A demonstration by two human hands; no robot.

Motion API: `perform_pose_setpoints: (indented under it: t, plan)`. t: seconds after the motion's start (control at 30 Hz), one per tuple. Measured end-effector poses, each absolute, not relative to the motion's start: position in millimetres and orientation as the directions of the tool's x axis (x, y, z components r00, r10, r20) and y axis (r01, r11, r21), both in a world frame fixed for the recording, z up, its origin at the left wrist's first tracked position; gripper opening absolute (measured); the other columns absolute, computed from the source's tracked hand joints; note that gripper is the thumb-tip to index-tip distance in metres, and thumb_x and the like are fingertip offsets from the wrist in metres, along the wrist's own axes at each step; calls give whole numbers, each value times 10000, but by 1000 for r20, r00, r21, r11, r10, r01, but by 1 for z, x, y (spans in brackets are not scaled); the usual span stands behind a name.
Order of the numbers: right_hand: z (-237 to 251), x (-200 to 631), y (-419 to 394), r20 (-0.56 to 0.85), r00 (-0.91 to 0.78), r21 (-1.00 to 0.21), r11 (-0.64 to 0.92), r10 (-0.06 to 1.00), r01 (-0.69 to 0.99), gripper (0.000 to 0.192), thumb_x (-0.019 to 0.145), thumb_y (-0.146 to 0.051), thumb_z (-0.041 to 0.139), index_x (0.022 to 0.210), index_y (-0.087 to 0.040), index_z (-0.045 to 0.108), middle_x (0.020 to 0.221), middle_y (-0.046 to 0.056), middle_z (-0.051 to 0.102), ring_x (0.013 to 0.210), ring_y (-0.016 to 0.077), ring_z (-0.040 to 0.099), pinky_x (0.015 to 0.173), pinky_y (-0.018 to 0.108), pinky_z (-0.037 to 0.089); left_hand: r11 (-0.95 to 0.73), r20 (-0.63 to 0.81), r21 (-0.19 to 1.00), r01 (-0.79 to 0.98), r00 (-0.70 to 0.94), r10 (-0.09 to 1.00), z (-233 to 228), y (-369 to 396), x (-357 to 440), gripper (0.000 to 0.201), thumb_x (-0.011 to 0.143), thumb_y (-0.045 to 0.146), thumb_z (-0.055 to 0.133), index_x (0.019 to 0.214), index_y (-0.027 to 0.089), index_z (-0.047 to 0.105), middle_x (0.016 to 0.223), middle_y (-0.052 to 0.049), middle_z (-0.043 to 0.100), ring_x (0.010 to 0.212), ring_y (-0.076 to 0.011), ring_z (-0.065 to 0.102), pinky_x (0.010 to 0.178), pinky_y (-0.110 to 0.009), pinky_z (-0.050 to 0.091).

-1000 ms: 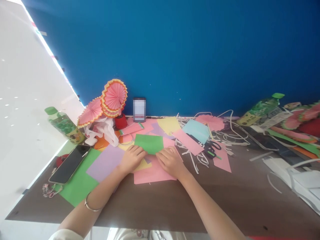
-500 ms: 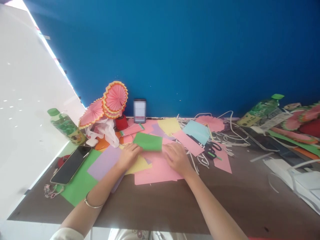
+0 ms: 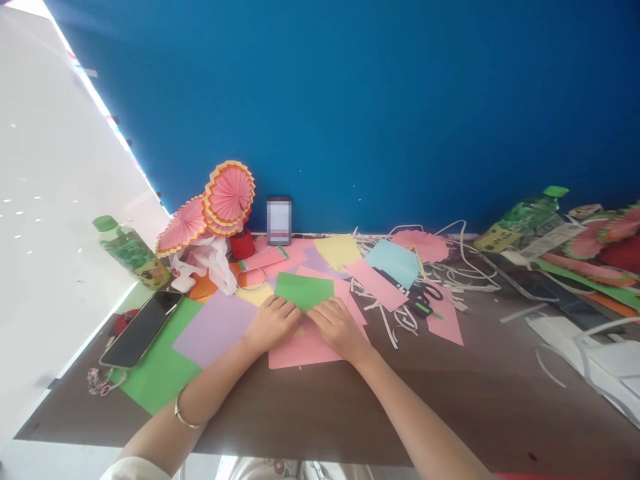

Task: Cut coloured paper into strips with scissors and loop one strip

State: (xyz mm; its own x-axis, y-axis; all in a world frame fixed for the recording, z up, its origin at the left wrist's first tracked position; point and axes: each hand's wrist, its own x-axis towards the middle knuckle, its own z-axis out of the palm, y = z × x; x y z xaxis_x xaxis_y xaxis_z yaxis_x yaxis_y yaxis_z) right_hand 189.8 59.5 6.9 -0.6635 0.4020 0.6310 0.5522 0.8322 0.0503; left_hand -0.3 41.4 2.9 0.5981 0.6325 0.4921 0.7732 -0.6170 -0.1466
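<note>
Green sheet (image 3: 304, 291) flat atop pink paper (image 3: 300, 350), long axis left-right, just beyond both hands; left hand (image 3: 273, 323) and right hand (image 3: 339, 327) equally near, fingertips pressing near edge, nothing pinched

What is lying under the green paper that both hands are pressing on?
Under the green paper lie pink paper and a little yellow paper. The left hand and right hand cover its near edge, so anything beneath there is hidden.

A green sheet (image 3: 303, 291) lies over a pink sheet (image 3: 305, 347), beside a lilac sheet (image 3: 215, 328). Pleated pink fans (image 3: 229, 195) carry yellow-and-orange rims; the wall (image 3: 350, 100) is blue.
</note>
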Motion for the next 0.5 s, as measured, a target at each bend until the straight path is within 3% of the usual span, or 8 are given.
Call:
perform_pose_setpoints:
  t: [0.5]
  plan:
    - [17, 204, 65, 672, -637, 57, 831, 377, 553, 249, 851, -42, 396, 852, -183, 600, 781, 24, 654, 768, 134, 552, 784, 327, 350, -641, 482, -191, 743, 640, 598, 7, 47, -9, 125, 774, 187, 439, 660, 191, 491, 624, -16, 459, 617, -153, 405, 588, -299, 262]
